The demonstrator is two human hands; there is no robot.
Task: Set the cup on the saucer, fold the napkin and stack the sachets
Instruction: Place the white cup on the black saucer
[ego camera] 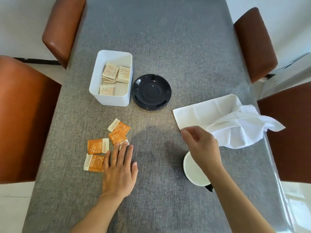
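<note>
Napkin (223, 118) corner sits pinched in your right hand (200, 145) for folding, while your left hand (119, 170) lies flat, steadying the sachets (107, 145) on the desk (159, 47).

Left hand (119, 172) flat by orange sachets (107, 145), right hand (200, 145) seemingly pinching napkin (218, 115), saucer (151, 91) bare

A white bin (110, 98) stands on the grey cloth-covered table (168, 39), holding pale paper packets (116, 74) in small piles. Four brown leather chairs (21, 118) flank the table, two along each side.
</note>
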